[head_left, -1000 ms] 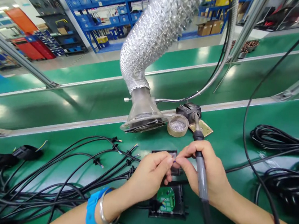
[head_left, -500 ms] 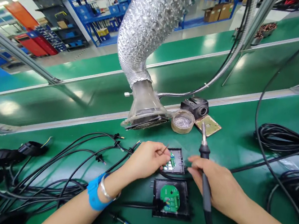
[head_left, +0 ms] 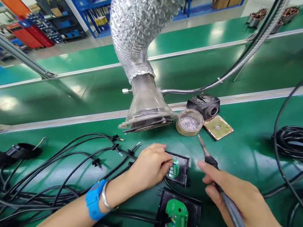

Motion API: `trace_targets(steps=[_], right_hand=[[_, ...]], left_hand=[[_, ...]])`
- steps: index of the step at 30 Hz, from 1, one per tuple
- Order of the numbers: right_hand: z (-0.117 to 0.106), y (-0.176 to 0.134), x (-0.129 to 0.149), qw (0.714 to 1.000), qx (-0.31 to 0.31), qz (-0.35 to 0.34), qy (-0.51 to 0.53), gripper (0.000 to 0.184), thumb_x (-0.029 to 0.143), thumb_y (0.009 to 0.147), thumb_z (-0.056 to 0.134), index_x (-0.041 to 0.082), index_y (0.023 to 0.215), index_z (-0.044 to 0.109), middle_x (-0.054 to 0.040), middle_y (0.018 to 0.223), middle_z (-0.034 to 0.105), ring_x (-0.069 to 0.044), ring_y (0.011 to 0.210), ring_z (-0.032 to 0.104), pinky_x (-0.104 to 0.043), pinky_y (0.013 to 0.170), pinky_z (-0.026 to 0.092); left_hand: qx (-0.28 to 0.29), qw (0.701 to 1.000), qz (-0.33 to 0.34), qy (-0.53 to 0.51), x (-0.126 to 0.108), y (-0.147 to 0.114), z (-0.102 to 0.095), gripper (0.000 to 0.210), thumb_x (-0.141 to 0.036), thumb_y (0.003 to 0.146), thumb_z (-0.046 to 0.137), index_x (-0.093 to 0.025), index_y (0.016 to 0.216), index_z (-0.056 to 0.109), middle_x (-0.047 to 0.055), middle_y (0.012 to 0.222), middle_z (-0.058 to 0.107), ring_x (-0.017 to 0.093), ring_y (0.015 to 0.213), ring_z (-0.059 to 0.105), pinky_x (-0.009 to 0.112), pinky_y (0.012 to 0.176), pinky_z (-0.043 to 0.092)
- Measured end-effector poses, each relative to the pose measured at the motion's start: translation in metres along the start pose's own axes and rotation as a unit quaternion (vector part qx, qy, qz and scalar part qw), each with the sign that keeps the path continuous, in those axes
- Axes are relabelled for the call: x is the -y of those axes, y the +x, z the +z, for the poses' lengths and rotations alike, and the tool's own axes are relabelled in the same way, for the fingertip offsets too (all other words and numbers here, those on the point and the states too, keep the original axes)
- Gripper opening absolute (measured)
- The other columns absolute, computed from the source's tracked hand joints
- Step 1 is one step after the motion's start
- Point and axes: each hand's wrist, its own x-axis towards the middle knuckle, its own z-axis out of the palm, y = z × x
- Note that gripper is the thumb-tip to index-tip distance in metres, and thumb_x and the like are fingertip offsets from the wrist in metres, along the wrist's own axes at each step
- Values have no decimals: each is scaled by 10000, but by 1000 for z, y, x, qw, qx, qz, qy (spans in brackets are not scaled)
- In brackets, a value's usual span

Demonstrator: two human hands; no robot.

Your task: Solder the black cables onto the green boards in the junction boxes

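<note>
My right hand (head_left: 240, 198) is wrapped round a soldering iron (head_left: 213, 165), whose tip points up and left, close to a round tub (head_left: 189, 122) of silvery bits. My left hand (head_left: 152, 165) is closed, its fingers curled over the left side of the upper black case (head_left: 182, 161); whatever it pinches is hidden behind the fingers. A green circuit board (head_left: 173, 169) shows inside that case, partly covered by the hand. Nearer me lies a second black case (head_left: 197, 211) with a larger green board (head_left: 177, 216), and a black cable enters it from the left.
A fume extractor hood (head_left: 149, 106) on a silver duct (head_left: 137, 23) hangs over the bench. Behind the tub are a black iron holder (head_left: 204, 105) and a sponge tray (head_left: 218, 127). Black cables (head_left: 56, 186) lie at left, coiled cable (head_left: 299, 142) at right.
My right hand has moved right and tilted the soldering iron, its tip now lower and beside the tub. The thin brownish strand seen at my left fingers is now hidden. The view has shifted slightly.
</note>
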Motion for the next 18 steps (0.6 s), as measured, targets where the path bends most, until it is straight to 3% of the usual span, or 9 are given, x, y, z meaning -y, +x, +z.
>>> trace_targets(steps=[3, 9, 13, 18], right_hand=[[6, 3, 6, 1000, -11, 10, -7, 395, 188, 945, 466, 221, 1339, 471, -26, 827, 641, -125, 670, 641, -204, 562, 517], [35, 3, 15, 997, 14, 26, -75, 90, 220, 934, 488, 215, 1017, 525, -56, 905, 630, -178, 668, 658, -272, 553, 538], [43, 13, 9, 995, 45, 35, -76, 117, 178, 945, 389, 212, 993, 491, -76, 1000, 628, -193, 734, 678, -263, 531, 529], [38, 18, -3, 997, 54, 21, -54, 155, 145, 940, 403, 213, 1031, 509, -50, 959, 637, -166, 708, 654, -259, 561, 519]], left_hand=[[21, 999, -31, 8, -2, -1, 2, 142, -203, 869, 562, -176, 843, 699, 53, 807, 676, 220, 883, 576, 363, 834, 447], [15, 996, -65, 54, -11, -7, 3, 146, -247, 890, 557, -196, 837, 684, 32, 776, 652, 220, 854, 539, 386, 774, 378], [-15, 999, -36, 27, -9, -8, 6, 154, -230, 902, 540, -181, 852, 678, 49, 822, 663, 213, 896, 555, 362, 816, 406], [-28, 999, -29, 24, -4, -3, 10, 178, -207, 904, 511, -161, 850, 674, 63, 820, 655, 201, 840, 561, 334, 785, 446]])
